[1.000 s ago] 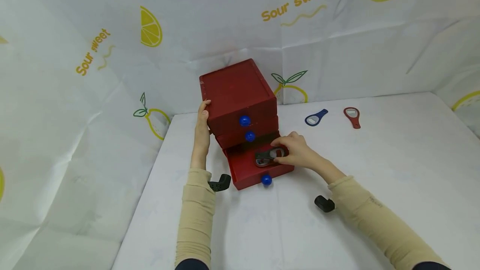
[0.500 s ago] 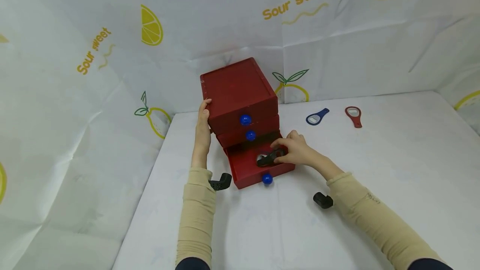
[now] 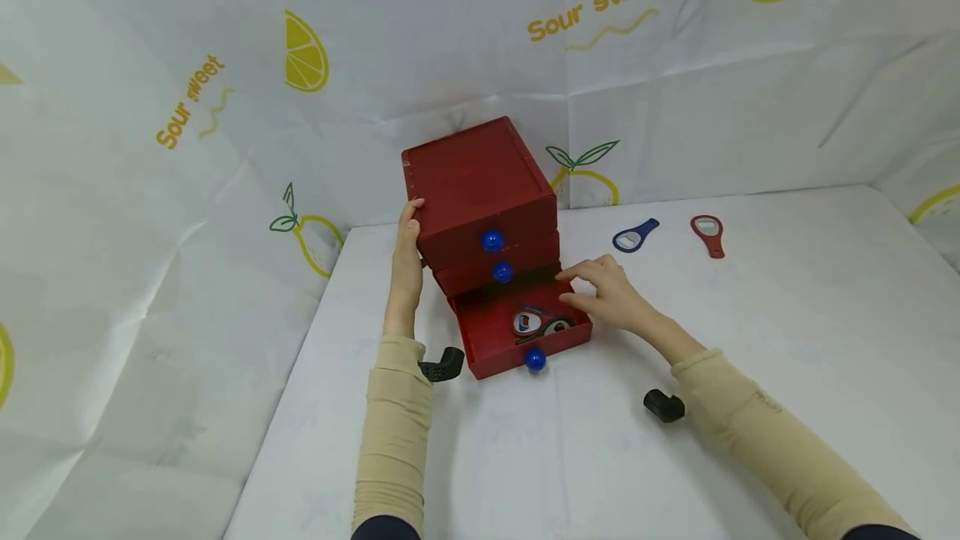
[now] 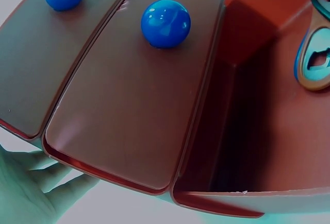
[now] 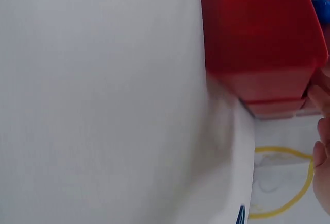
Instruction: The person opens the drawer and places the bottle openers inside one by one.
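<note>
A red cabinet [image 3: 476, 177] with blue knobs stands at the back, its bottom drawer [image 3: 483, 340] pulled out. My left hand [image 3: 407, 261] rests against the cabinet's left side; the left wrist view shows its fingers [image 4: 69, 193] extended along that side. In the drawer lie overlapping bottle openers, a red one [image 3: 527, 322] and a dark one [image 3: 558, 326] among them. Above the drawer's right edge is my right hand [image 3: 607, 294], thumb and fingers spread apart with nothing between them. In the right wrist view only part of this hand [image 5: 322, 136] shows, beside the drawer.
A blue bottle opener [image 3: 635, 236] and a red bottle opener [image 3: 707, 236] lie on the white table [image 3: 787, 315], right of the cabinet. Behind the cabinet hangs a white sheet [image 3: 450, 40] with lemon prints. Both wrists wear black camera mounts [image 3: 442, 365].
My right hand has let go of the dark bottle opener, which now lies in the drawer with the others. The hand has drawn slightly to the right. My left hand has stayed put.
</note>
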Demonstrator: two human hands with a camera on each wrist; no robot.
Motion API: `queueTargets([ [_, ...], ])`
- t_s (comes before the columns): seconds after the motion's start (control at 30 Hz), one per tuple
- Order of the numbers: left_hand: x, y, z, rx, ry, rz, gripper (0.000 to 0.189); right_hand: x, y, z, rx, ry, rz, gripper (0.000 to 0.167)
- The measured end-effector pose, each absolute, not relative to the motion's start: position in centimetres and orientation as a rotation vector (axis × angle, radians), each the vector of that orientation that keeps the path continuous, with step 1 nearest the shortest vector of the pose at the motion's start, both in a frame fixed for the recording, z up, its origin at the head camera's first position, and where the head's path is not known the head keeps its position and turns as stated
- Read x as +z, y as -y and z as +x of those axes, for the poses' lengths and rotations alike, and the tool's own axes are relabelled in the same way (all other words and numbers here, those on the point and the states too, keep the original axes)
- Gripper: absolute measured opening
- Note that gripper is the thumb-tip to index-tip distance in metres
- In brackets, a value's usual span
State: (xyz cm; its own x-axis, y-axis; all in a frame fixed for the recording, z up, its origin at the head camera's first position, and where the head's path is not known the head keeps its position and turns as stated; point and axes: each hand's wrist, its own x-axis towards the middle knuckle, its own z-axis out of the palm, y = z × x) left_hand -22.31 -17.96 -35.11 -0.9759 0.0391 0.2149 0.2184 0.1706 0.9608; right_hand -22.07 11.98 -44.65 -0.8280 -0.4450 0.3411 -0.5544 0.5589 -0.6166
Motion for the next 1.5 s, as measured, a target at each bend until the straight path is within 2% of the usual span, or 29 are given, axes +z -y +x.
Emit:
queueTargets([
  [0.2, -34.9, 18.0, -22.3, -1.926, 2.281, -0.254, 0.048, -44.1, -15.0, -24.6, 1.132, 2.593, 0.746, 0.024],
  [0.63, -35.3, 18.0, -22.3, -1.924, 2.295, -0.241, 0.047, -44.6, -21.3, -29.4, 0.547, 3.160, 0.466, 0.053],
  [0.9, -35.4, 18.2, -22.4, -1.949, 2.286, -0.246, 0.046, -45.1, -22.6, -30.1, 0.461, 3.265, 0.423, 0.060],
  [1.27, -35.2, 18.2, -22.6, -1.939, 2.286, -0.261, 0.048, -45.1, -22.1, -30.4, 0.341, 3.280, 0.503, 0.058],
  [1.5, -35.4, 18.2, -22.5, -1.965, 2.256, -0.261, 0.049, -45.4, -21.7, -30.2, 0.382, 3.298, 0.443, 0.060],
])
